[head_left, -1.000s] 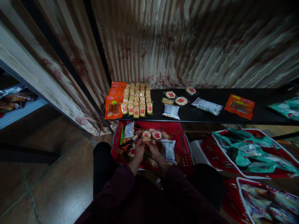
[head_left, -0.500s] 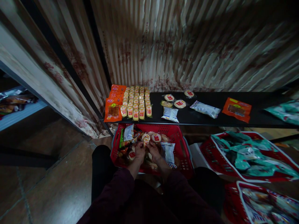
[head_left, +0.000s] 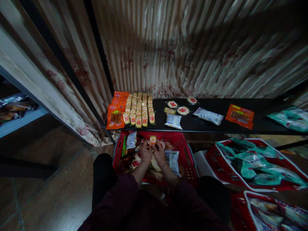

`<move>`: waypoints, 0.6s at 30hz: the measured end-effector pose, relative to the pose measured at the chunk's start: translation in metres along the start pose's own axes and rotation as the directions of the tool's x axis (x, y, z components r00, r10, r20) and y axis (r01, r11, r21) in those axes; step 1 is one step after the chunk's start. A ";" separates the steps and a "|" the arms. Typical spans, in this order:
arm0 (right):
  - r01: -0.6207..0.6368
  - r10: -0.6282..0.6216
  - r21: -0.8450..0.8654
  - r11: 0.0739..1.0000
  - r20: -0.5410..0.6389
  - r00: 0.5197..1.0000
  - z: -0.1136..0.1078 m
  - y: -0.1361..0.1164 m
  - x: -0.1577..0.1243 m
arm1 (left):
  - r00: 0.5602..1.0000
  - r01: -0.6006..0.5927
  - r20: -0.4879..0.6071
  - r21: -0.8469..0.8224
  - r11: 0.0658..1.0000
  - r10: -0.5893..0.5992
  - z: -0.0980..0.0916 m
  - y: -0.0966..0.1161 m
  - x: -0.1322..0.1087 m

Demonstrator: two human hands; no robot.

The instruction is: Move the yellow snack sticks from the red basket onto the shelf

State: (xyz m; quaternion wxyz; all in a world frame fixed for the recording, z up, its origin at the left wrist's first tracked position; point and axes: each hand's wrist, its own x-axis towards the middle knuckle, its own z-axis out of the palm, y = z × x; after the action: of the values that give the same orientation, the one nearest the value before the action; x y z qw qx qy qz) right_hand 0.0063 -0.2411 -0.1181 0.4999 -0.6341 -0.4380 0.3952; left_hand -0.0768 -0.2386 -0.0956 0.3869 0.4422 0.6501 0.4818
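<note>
Two grips meet: my left grip (head_left: 145,152) and right grip (head_left: 159,153) pinch one yellow snack packet (head_left: 152,140) above the red basket (head_left: 187,151).

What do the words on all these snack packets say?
No text here can be read.
On the yellow packet held by the left hand and right hand: red label, too blurred.
On the orange packets on the shelf: print too small.
On the round packets: red labels, blurred.

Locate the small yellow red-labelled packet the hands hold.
Head view, centre: small yellow red-labelled packet held between left hand and right hand over the red plastic basket, below the black shelf.
</note>
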 end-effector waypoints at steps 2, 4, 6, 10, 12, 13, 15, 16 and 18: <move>0.067 -0.068 -0.037 0.997 -0.019 0.997 0.000 -0.009 0.005 | 0.998 -0.063 -0.005 0.045 0.997 0.063 -0.001 0.013 0.000; 0.134 -0.135 -0.065 0.989 -0.023 0.991 -0.001 -0.018 0.012 | 0.995 -0.099 -0.010 0.060 0.993 0.100 0.000 0.025 0.002; 0.181 -0.184 -0.087 0.980 -0.024 0.983 -0.002 -0.026 0.020 | 0.994 -0.106 -0.015 0.067 0.992 0.107 0.001 0.037 0.005; 0.221 -0.238 -0.192 0.956 -0.069 0.969 -0.004 -0.036 0.037 | 0.996 -0.090 -0.016 0.057 0.994 0.092 0.006 0.058 0.015; 0.239 -0.260 -0.220 0.946 -0.072 0.963 -0.005 -0.040 0.046 | 0.996 -0.088 -0.007 0.036 0.995 0.089 0.008 0.066 0.021; 0.252 -0.274 -0.224 0.941 -0.071 0.959 -0.004 -0.042 0.051 | 0.996 -0.090 -0.001 0.026 0.996 0.090 0.009 0.069 0.024; 0.279 -0.301 -0.219 0.935 -0.071 0.951 -0.004 -0.047 0.061 | 0.995 -0.097 0.009 0.014 0.995 0.097 0.011 0.075 0.030; 0.288 -0.308 -0.212 0.934 -0.069 0.949 -0.003 -0.051 0.066 | 0.995 -0.103 0.012 0.015 0.995 0.103 0.013 0.077 0.032; 0.270 -0.282 -0.178 0.946 -0.046 0.958 -0.003 -0.059 0.074 | 0.993 -0.116 0.012 0.030 0.993 0.116 0.016 0.082 0.037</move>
State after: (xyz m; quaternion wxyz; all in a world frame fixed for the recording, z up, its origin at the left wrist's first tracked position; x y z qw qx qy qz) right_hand 0.0220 -0.1643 -0.0648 0.5096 -0.6205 -0.5364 0.2600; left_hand -0.0574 -0.1871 -0.0230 0.3549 0.4877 0.6286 0.4910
